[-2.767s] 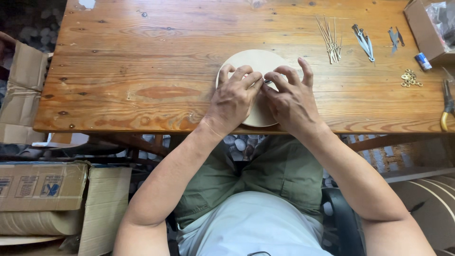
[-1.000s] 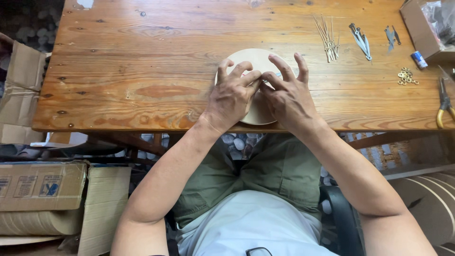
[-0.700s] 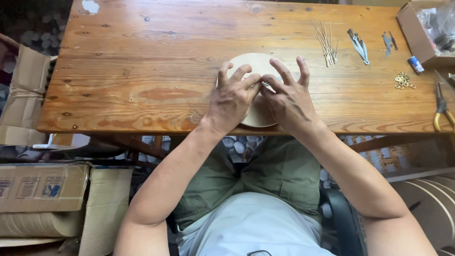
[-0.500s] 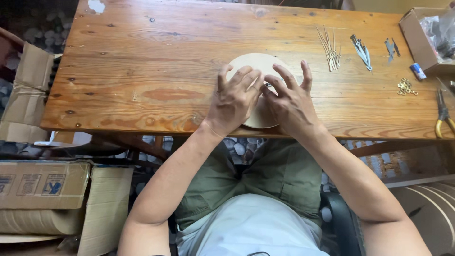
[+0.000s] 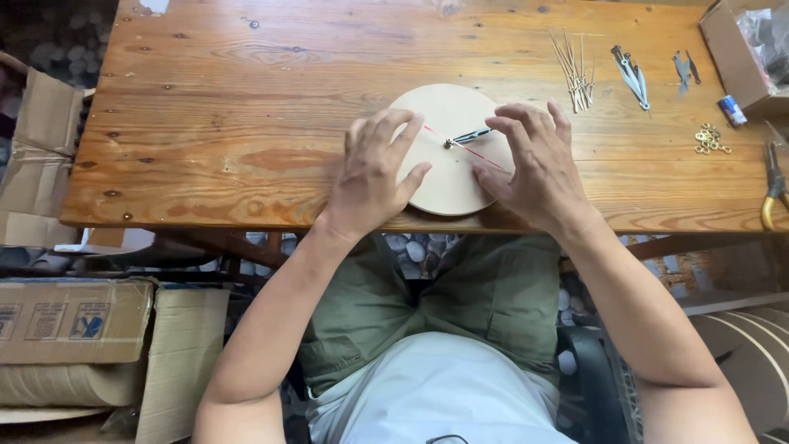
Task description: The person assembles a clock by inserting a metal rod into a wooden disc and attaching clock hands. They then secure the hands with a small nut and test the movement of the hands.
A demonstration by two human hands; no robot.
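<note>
A round pale wooden clock face (image 5: 444,168) lies flat at the near edge of the wooden table (image 5: 246,123). At its centre sit dark metal clock hands (image 5: 466,137) and a thin red second hand (image 5: 481,156). My left hand (image 5: 371,177) rests palm down on the disc's left rim, fingers spread. On the disc's right side my right hand (image 5: 534,164) has its fingers spread, fingertips close to the hands. Neither hand grips anything.
On the table's right part lie a bundle of thin metal rods (image 5: 573,70), dark spare clock hands (image 5: 631,76), small brass rings (image 5: 710,138), pliers (image 5: 774,182) and a cardboard box (image 5: 744,49). Cardboard boxes (image 5: 66,321) stand on the floor at left.
Both hands have drawn apart from the disc's centre, uncovering the clock hands and the red second hand. The disc stays in place.
</note>
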